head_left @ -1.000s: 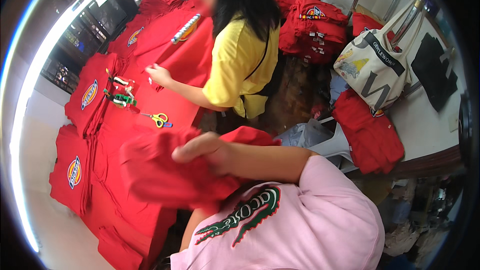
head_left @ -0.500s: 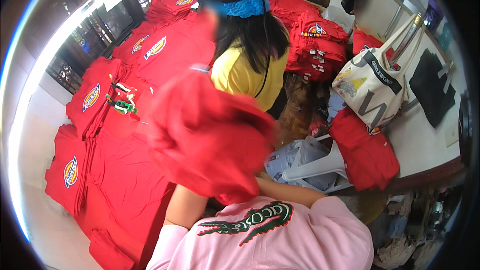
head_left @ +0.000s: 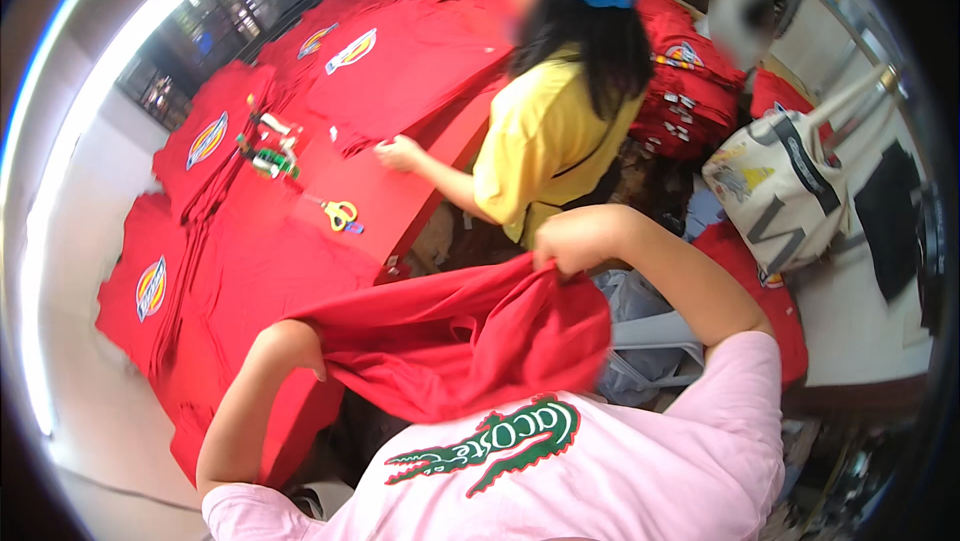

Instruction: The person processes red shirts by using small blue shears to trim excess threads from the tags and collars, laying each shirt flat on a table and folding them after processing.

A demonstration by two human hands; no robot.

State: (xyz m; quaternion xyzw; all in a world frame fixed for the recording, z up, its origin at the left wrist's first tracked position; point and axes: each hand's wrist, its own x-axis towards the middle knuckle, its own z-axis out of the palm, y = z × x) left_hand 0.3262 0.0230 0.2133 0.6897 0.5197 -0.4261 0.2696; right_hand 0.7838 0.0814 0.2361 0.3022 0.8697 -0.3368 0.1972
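A red T-shirt hangs stretched between my two hands, in front of my chest. My left hand is closed on one end of it, near the table's edge. Higher and to the right, my right hand grips the other end, with the cloth bunched below the fingers. The lower folds sag and blur a little. Left of the held shirt, more red shirts lie spread over the table.
Beyond my right hand a co-worker in a yellow shirt stands at the table, one hand over the red cloth. Yellow-handled scissors and a green-and-white tool lie there. A white stool and a tote bag are to the right.
The red T-shirt was bunched and raised before me, hiding both hands; now it is lower and drawn out sideways between them. The scissors and the co-worker's hand have come into sight.
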